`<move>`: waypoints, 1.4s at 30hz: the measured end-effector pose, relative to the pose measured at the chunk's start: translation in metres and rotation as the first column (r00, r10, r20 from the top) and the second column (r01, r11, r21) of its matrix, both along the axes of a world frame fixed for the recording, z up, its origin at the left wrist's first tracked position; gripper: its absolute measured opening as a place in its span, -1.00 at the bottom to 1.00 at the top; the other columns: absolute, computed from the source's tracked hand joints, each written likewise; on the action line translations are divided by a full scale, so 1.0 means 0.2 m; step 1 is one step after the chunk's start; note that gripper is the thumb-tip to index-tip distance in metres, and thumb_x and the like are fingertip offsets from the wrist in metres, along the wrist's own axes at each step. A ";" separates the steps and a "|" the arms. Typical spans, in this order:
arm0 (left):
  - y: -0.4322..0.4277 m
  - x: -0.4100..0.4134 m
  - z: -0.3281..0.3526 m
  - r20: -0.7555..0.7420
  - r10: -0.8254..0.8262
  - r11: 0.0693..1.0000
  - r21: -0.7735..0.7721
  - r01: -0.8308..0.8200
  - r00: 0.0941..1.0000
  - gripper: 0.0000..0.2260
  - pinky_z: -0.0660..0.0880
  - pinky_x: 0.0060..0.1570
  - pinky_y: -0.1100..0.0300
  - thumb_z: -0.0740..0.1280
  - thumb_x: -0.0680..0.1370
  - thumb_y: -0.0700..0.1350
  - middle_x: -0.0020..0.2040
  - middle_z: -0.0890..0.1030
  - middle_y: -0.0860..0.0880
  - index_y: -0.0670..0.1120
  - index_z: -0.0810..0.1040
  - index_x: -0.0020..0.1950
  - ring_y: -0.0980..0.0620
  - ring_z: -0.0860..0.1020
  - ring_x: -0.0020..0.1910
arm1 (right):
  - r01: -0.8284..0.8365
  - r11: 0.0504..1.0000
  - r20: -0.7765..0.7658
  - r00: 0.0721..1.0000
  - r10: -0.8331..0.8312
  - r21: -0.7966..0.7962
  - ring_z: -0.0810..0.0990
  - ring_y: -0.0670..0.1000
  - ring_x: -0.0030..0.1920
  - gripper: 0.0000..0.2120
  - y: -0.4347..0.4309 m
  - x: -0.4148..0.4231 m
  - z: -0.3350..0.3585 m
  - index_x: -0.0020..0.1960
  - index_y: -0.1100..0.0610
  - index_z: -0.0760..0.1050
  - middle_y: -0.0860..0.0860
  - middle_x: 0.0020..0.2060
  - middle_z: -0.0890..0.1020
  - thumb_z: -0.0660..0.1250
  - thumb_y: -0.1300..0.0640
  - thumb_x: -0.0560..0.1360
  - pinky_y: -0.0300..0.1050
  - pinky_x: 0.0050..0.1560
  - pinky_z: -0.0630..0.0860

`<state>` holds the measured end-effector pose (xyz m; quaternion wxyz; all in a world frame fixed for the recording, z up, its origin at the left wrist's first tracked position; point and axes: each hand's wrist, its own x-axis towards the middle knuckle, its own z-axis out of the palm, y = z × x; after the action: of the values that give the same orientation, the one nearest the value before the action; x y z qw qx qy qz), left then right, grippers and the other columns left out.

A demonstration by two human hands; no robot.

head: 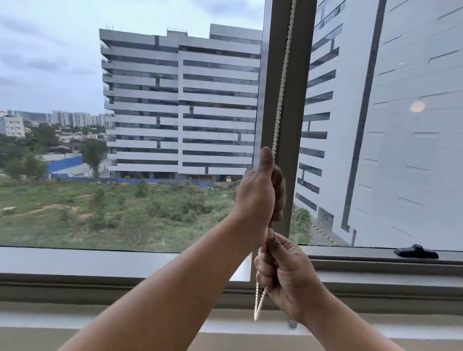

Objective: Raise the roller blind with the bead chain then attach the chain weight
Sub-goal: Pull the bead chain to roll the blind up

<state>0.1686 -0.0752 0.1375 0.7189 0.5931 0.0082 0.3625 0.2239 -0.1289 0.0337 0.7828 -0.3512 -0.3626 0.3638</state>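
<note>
A white bead chain (283, 76) hangs down in front of the grey window mullion (294, 111). My left hand (259, 194) is closed around the chain, thumb pointing up. Just below it, my right hand (286, 275) grips the same chain in a fist. The chain's looped lower end (258, 303) dangles under my right hand. A small metal cylinder (292, 323), maybe the chain weight, stands on the sill beneath my right wrist. The roller blind is out of view above the frame's top.
A grey window frame and sill (104, 273) run across the view. A black window handle (416, 251) sits on the right pane's lower rail. Buildings and green ground lie beyond the glass.
</note>
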 end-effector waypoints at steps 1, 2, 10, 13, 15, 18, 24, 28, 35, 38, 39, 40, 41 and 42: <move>-0.01 0.00 -0.01 0.012 0.011 1.000 -0.006 -0.011 1.000 -0.49 0.01 -0.55 0.31 0.07 0.65 0.22 -0.58 0.23 0.05 0.00 0.18 -0.43 0.10 0.13 -0.64 | -0.008 1.000 0.001 1.000 0.008 0.001 0.16 -0.16 -0.62 -0.72 0.00 0.00 0.00 -0.39 0.08 0.47 -0.10 -0.60 0.24 0.34 -0.02 0.45 -0.34 -0.64 0.11; -0.01 0.00 -0.02 0.028 -0.001 1.000 -0.023 0.002 1.000 -0.49 -0.01 -0.54 0.31 0.09 0.65 0.22 -0.59 0.21 0.05 0.01 0.17 -0.44 0.11 0.12 -0.65 | -0.018 1.000 0.000 1.000 0.018 0.003 0.16 -0.16 -0.62 -0.71 -0.01 0.00 -0.01 -0.39 0.08 0.47 -0.10 -0.59 0.24 0.39 -0.04 0.42 -0.34 -0.64 0.11; -0.02 -0.02 -0.31 0.082 -0.095 0.982 -0.154 0.107 0.992 -0.52 0.01 -0.58 0.43 0.14 0.64 0.14 -0.60 0.16 0.07 0.02 0.12 -0.42 0.17 0.08 -0.67 | -0.002 0.983 0.128 0.991 0.026 -0.182 0.14 -0.13 -0.60 -0.52 -0.12 0.01 -0.22 -0.38 0.09 0.47 -0.05 -0.58 0.26 0.62 -0.24 0.12 -0.32 -0.60 0.10; -0.04 -0.02 -0.45 0.028 -0.084 0.974 -0.207 0.088 0.996 -0.54 -0.01 -0.59 0.42 0.19 0.58 0.16 -0.60 0.16 0.07 0.01 0.13 -0.42 0.18 0.08 -0.68 | 0.111 0.945 0.283 0.959 -0.021 -0.308 0.17 -0.11 -0.62 -0.49 -0.16 0.02 -0.30 -0.38 0.09 0.47 -0.02 -0.57 0.28 0.55 -0.34 0.15 -0.29 -0.57 0.08; -0.04 -0.02 -0.51 0.019 -0.065 0.974 -0.217 0.068 0.998 -0.56 0.00 -0.60 0.43 0.22 0.53 0.18 -0.60 0.16 0.07 0.00 0.14 -0.41 0.18 0.08 -0.68 | 0.152 0.907 0.372 0.928 0.006 -0.392 0.22 -0.12 -0.62 -0.55 -0.19 0.04 -0.32 -0.36 0.09 0.48 -0.05 -0.57 0.33 0.44 -0.30 0.30 -0.30 -0.57 0.13; -0.04 -0.02 -0.54 0.042 -0.034 0.973 -0.225 0.042 0.999 -0.58 0.02 -0.59 0.44 0.22 0.50 0.18 -0.61 0.16 0.06 0.00 0.16 -0.41 0.18 0.08 -0.69 | 0.187 0.849 0.494 0.864 0.097 -0.495 0.42 -0.12 -0.51 -0.68 -0.22 0.08 -0.27 -0.28 0.07 0.56 -0.05 -0.49 0.51 0.35 -0.18 0.43 -0.28 -0.49 0.25; -0.03 -0.01 -0.55 0.036 0.018 0.986 -0.168 -0.012 0.999 -0.54 0.10 -0.61 0.42 0.20 0.51 0.20 -0.63 0.20 0.07 0.02 0.25 -0.51 0.16 0.12 -0.69 | 0.430 0.781 0.600 0.795 -0.089 -0.453 0.62 0.02 -0.15 -0.80 -0.20 0.17 0.03 -0.11 0.12 0.63 0.03 -0.23 0.69 0.29 0.06 0.59 -0.20 -0.21 0.46; -0.06 -0.01 -0.55 0.021 0.004 0.993 -0.119 -0.001 1.000 -0.55 0.09 -0.64 0.38 0.20 0.49 0.24 -0.59 0.22 0.08 0.03 0.32 -0.52 0.17 0.14 -0.67 | 0.268 0.905 0.378 0.916 -0.133 -0.330 0.61 0.12 -0.10 -0.64 -0.17 0.15 0.29 -0.04 0.14 0.61 0.09 -0.18 0.68 0.18 -0.11 0.60 0.08 -0.04 0.46; -0.12 0.00 -0.54 0.004 0.045 0.996 -0.081 -0.044 0.999 -0.58 0.03 -0.63 0.32 0.20 0.50 0.21 -0.57 0.22 0.01 -0.03 0.23 -0.41 0.13 0.13 -0.65 | -0.042 0.999 0.159 0.986 0.042 -0.001 0.40 -0.07 -0.49 -0.57 -0.09 0.04 0.49 -0.28 0.05 0.51 -0.07 -0.48 0.46 0.17 -0.22 0.57 -0.19 -0.44 0.33; -0.13 0.00 -0.57 0.000 0.048 0.997 -0.063 -0.048 0.999 -0.58 0.03 -0.63 0.34 0.19 0.51 0.20 -0.58 0.21 0.03 -0.02 0.22 -0.43 0.14 0.12 -0.65 | 0.015 0.995 0.152 0.988 -0.031 0.101 0.15 -0.10 -0.57 -0.52 -0.07 0.04 0.44 -0.40 0.04 0.38 -0.09 -0.57 0.27 0.13 -0.19 0.60 -0.26 -0.59 0.14; -0.13 0.00 -0.59 -0.006 0.053 0.997 -0.059 -0.053 0.999 -0.57 0.04 -0.64 0.35 0.19 0.51 0.20 -0.58 0.21 0.03 -0.02 0.22 -0.43 0.13 0.12 -0.65 | 0.006 0.994 0.152 0.988 -0.023 0.112 0.12 -0.10 -0.57 -0.51 -0.07 0.04 0.41 -0.40 0.04 0.36 -0.09 -0.57 0.24 0.11 -0.19 0.61 -0.26 -0.59 0.11; -0.13 0.00 -0.62 -0.010 0.058 0.997 -0.059 -0.059 0.998 -0.57 0.04 -0.64 0.34 0.18 0.51 0.20 -0.58 0.21 0.02 -0.03 0.22 -0.43 0.13 0.12 -0.65 | 0.001 0.995 0.158 0.987 -0.018 0.105 0.11 -0.10 -0.57 -0.51 -0.07 0.04 0.38 -0.41 0.04 0.35 -0.09 -0.58 0.24 0.12 -0.19 0.60 -0.27 -0.59 0.11; -0.13 -0.01 -0.66 -0.018 0.063 0.996 -0.058 -0.064 0.998 -0.57 0.03 -0.63 0.33 0.18 0.52 0.19 -0.58 0.21 0.02 -0.03 0.22 -0.43 0.13 0.12 -0.65 | 0.003 0.996 0.162 0.987 -0.017 0.085 0.11 -0.09 -0.57 -0.51 -0.07 0.04 0.34 -0.41 0.05 0.34 -0.09 -0.58 0.24 0.12 -0.19 0.60 -0.27 -0.59 0.12; -0.13 -0.01 -0.71 -0.032 0.070 0.996 -0.045 -0.072 0.997 -0.58 0.02 -0.62 0.30 0.17 0.52 0.18 -0.57 0.21 0.02 -0.03 0.23 -0.43 0.13 0.12 -0.63 | 0.008 0.998 0.159 0.987 -0.018 0.062 0.11 -0.09 -0.57 -0.52 -0.07 0.04 0.29 -0.41 0.05 0.33 -0.08 -0.58 0.24 0.13 -0.19 0.59 -0.26 -0.59 0.12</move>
<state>0.1663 -0.1009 -0.0037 0.7190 0.5810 0.0487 0.3784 0.2321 -0.1431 0.0927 0.7640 -0.3574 -0.4329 0.3181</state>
